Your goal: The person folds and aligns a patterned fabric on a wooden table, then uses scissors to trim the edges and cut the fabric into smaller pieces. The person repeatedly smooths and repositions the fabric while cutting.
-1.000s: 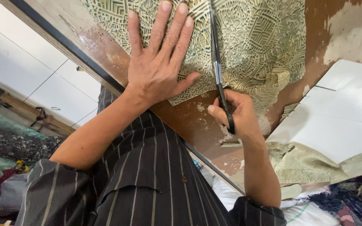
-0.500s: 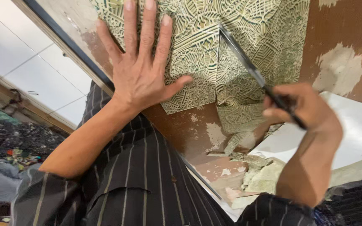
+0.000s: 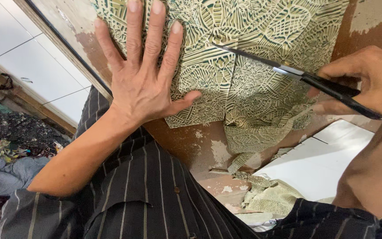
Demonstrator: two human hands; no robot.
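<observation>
Under my left hand (image 3: 144,84) lies the patterned sheet (image 3: 248,53), pale green with raised leaf and line motifs, spread over a brown counter (image 3: 186,146) whose surface is worn and flaking in pale patches. My left hand is flat, all five fingers splayed wide, palm pressed down on the sheet's left part, gripping nothing. My right hand (image 3: 372,84) is curled closed round the black handle of a knife (image 3: 297,77), one knife, its slim blade laid across the sheet. Its long axis runs from the handle at the right edge of view up and leftward, the tip pointing at the middle of the sheet, just beside my left fingertips but apart from them. A straight slit runs down the sheet from about the blade's tip to its lower edge, so the sheet shows as two parts, left under my palm, right under the blade. Below the right part the material hangs off crumpled, and more crumpled offcuts (image 3: 270,199) lie on the counter's near end, next to a white board (image 3: 319,163). Count: two hands, one knife, one sheet slit in two. My dark striped shirt (image 3: 147,194) fills the bottom of the view; white floor tiles (image 3: 27,57) lie to the left.
</observation>
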